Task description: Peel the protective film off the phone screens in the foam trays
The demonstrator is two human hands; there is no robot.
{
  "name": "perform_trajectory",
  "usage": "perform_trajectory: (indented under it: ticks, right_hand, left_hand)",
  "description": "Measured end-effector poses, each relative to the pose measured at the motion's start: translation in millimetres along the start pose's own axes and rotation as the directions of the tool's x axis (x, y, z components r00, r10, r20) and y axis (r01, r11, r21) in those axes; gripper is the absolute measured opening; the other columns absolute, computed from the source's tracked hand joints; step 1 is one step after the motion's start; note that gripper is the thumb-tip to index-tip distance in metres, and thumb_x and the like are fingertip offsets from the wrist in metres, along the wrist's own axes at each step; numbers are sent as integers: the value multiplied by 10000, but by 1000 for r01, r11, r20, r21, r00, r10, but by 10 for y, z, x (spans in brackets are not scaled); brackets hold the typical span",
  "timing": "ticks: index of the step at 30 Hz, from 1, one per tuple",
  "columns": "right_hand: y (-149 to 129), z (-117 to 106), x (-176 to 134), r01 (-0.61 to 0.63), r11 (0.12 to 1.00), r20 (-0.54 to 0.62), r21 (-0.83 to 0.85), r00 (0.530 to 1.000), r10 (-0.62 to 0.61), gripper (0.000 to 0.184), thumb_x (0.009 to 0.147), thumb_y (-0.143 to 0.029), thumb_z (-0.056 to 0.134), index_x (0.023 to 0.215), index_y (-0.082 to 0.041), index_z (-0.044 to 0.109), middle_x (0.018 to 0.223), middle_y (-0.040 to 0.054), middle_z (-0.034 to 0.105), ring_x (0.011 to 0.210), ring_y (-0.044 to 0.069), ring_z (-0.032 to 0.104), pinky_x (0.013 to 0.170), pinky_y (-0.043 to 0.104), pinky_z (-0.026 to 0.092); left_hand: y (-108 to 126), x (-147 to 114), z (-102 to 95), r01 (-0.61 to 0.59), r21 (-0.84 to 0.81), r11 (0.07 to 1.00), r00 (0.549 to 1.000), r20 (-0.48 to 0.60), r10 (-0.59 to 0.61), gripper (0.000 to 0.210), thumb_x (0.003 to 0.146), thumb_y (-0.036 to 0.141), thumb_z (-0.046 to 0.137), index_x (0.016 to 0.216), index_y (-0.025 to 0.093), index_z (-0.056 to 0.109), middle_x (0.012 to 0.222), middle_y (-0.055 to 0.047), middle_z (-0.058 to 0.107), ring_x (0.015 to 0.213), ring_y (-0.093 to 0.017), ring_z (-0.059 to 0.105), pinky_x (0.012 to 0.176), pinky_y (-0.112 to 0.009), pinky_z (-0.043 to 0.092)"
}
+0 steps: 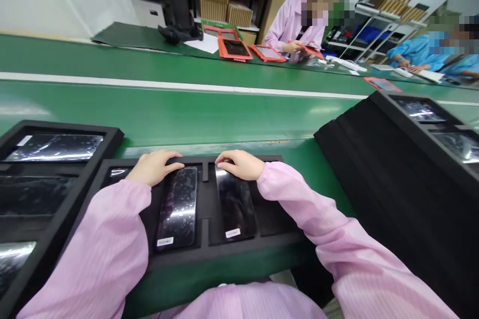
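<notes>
Black foam forms the tray (pixel 239 250) under our hands, and its dividing walls seem meant to keep the glossy faces from rubbing. Our left hand (pixel 151 167) is at the far end of the left panel (pixel 178 207), thumb near its top edge and forefinger reaching over the tray's far rim. Our right hand (pixel 241 163) curls over the far end of the right panel (pixel 235 204), thumb and forefinger close together at its corner. We cannot tell whether either set of fingers is gripping or only resting. Both panels lie in their slots, running from our fingers toward our body, with the white labels at the near ends; holding them from the far side leaves those labels uncovered, probably a help for reading.

Beneath our left wrist another panel (pixel 119 173) is mostly hidden. Farther left of those fingers stands a loaded tray (pixel 112 135), close enough to limit sideways room; well to the right of our right fingers, a tall black stack (pixel 389 174) blocks that side more firmly. Beyond our fingertips the green bench (pixel 209 114) stretches to orange-framed pieces (pixel 235 49) and a co-worker (pixel 292 17) in pink, out of our way.
</notes>
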State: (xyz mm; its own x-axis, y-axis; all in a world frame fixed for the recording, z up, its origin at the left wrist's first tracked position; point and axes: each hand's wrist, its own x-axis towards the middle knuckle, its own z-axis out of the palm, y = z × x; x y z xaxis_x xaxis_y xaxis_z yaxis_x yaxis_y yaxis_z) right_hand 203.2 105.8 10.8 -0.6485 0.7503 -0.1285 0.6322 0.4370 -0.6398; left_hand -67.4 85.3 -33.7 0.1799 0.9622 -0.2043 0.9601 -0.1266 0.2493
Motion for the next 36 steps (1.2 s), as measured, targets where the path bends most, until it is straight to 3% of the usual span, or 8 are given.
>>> perform_trajectory:
  ticks: [6, 11, 15, 18, 21, 23, 27, 36]
  right_hand:
    - [86, 156, 215, -4, 999, -122, -49, 992, -2, 158, 935, -178, 582, 1022, -143, 709, 1072, 59, 709, 1032, 187, 649, 940, 303, 459]
    - [96, 191, 71, 69, 987, -113, -143, 990, -86, 300, 883, -128, 637, 1181, -116, 668, 1219, 105, 655, 1159, 233, 606, 1038, 361, 441]
    - [180, 300, -25, 64, 983, -174, -173, 980, -94, 246, 901, -131, 616, 1138, -111, 682, 1171, 99, 679, 1129, 230, 627, 1021, 370, 468]
    - [218, 361, -33, 62, 983, -212, -171, 972, -98, 191, 924, -117, 566, 1065, -130, 695, 1158, 96, 684, 1125, 217, 635, 1011, 358, 479]
    - [250, 339, -62, 106, 983, -184, -151, 974, -133, 175, 903, -69, 549, 959, -156, 689, 1143, 76, 691, 1142, 206, 632, 987, 329, 498]
    - [289, 275, -118, 181, 977, -172, -113, 965, -199, 205, 851, -2, 534, 866, -158, 666, 1126, 68, 698, 1155, 200, 626, 979, 310, 504]
    - [404, 90, -254, 254, 962, -190, 102, 954, -232, 224, 752, 51, 506, 742, -154, 596, 1048, 76, 719, 1158, 202, 625, 975, 296, 513]
    - [518, -173, -296, 210, 899, -84, 385, 978, -193, 252, 679, 55, 402, 616, -152, 532, 922, 57, 728, 1063, 176, 666, 937, 298, 529]
  left_hand:
    - [95, 51, -45, 65, 60, 996, 997, -44, -63, 535, 910, 508, 380, 1280, 187, 595, 1173, -185, 644, 1119, -389, 587, 940, -493, 437]
    - [129, 130, -164, 65, 31, 997, 997, 47, -67, 490, 872, 490, 450, 1219, 208, 650, 1127, -166, 682, 1022, -386, 638, 830, -460, 500]
    - [124, 106, -135, 53, 11, 999, 998, 40, -53, 509, 895, 468, 416, 1313, 231, 584, 1203, -169, 640, 1139, -397, 579, 934, -577, 443]
    - [195, 39, -51, -91, -31, 995, 984, -158, 85, 465, 916, 352, 381, 1333, 242, 555, 1279, -131, 591, 1238, -335, 516, 1096, -641, 262]
    - [387, -40, 26, -361, -32, 932, 858, -401, 319, 469, 886, 239, 389, 1321, 181, 557, 1264, -118, 588, 1216, -267, 526, 1146, -517, 278]
    - [535, -95, 67, -453, -35, 891, 825, -395, 404, 559, 848, 219, 424, 1398, 127, 466, 1336, -138, 538, 1270, -265, 480, 1138, -468, 317]
    - [656, -170, 135, -444, -30, 896, 865, -274, 419, 681, 829, 221, 429, 1485, 99, 297, 1494, -154, 387, 1420, -294, 306, 1175, -523, 239]
    - [498, -84, 204, -357, -7, 934, 910, -230, 346, 543, 924, 253, 360, 1458, 158, 363, 1474, -138, 413, 1398, -290, 344, 1173, -565, 192]
